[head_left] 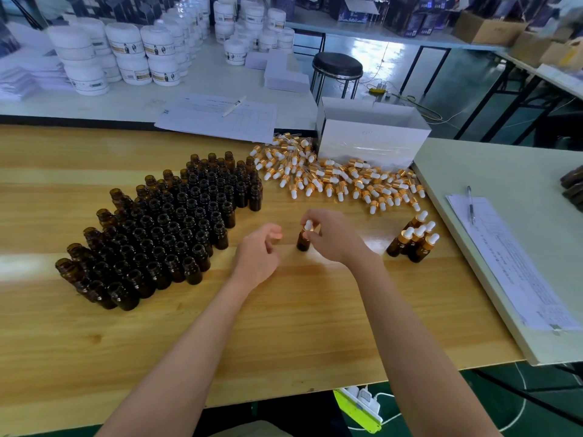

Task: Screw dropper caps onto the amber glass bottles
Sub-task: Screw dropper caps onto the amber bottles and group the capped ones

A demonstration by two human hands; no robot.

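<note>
Dropper cap (308, 225) pinched by right hand (329, 239) atop amber bottle (303, 243).

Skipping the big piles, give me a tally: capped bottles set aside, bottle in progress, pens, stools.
Capped bottles set aside: 5
Bottle getting its dropper cap: 1
Pens: 2
Stool: 1
Total: 9
</note>
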